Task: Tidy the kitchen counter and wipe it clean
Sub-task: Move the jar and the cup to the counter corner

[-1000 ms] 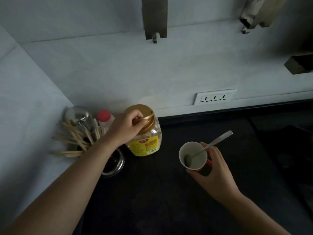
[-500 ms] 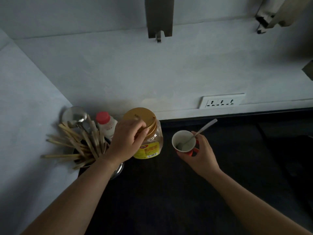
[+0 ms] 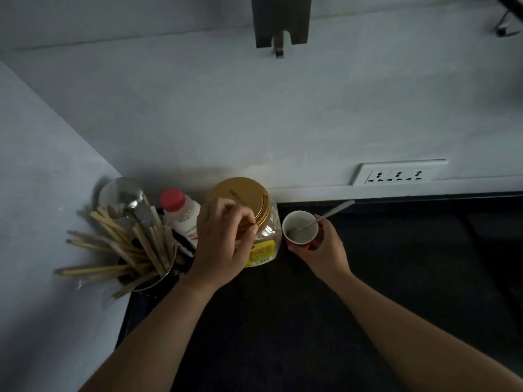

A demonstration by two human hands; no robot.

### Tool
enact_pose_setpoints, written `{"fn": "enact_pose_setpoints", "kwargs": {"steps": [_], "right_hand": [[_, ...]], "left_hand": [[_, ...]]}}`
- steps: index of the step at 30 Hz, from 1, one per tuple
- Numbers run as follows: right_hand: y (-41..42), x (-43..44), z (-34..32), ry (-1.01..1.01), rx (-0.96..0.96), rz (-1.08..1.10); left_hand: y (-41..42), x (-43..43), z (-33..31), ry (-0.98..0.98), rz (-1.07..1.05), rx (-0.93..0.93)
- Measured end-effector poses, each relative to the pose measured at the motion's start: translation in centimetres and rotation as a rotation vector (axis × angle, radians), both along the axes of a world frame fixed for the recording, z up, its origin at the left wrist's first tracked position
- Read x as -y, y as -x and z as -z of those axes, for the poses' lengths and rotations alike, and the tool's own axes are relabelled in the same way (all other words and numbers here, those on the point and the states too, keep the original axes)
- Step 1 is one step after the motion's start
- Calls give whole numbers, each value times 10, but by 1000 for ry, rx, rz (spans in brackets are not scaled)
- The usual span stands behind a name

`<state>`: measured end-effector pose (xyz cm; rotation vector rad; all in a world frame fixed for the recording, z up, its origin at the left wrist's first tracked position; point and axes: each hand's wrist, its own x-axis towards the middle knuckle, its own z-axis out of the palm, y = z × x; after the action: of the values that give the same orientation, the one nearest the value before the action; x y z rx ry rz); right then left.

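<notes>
The left hand (image 3: pixel 222 244) curls its fingers round the near edge of the gold lid (image 3: pixel 240 193) on a clear jar (image 3: pixel 268 233) with a yellow label. At the jar's three o'clock, just beside it, the right hand (image 3: pixel 328 250) grips a cup (image 3: pixel 294 237) from its five o'clock side. A spoon (image 3: pixel 336 210) stands in the cup, its handle pointing to two o'clock. At the jar's nine o'clock is a red-capped bottle (image 3: pixel 185 219), and beyond it chopsticks (image 3: pixel 113 244) and a ladle (image 3: pixel 121 193) fan out of a holder (image 3: pixel 167 274). All stand on a dark counter (image 3: pixel 396 278). A socket (image 3: pixel 396 175) sits on the wall at the cup's two o'clock.
</notes>
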<state>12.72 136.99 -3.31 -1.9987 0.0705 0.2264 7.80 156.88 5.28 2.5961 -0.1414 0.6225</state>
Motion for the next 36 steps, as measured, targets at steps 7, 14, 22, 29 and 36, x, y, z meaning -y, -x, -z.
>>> {"fn": "enact_pose_setpoints", "kwargs": {"steps": [7, 14, 22, 29, 36], "right_hand": [[-10, 12, -22, -90, 12, 31], [-24, 5, -51, -68, 81, 93], [-12, 17, -132, -291, 220, 145], [27, 5, -184, -573, 191, 85], [53, -43, -189, -651, 94, -51]], "left_hand": [[-3, 3, 0, -10, -18, 25], [-1, 1, -4, -43, -18, -20], [5, -4, -29, 94, 53, -193], [50, 6, -59, 490, 32, -376], [102, -1, -79, 800, 0, -371]]}}
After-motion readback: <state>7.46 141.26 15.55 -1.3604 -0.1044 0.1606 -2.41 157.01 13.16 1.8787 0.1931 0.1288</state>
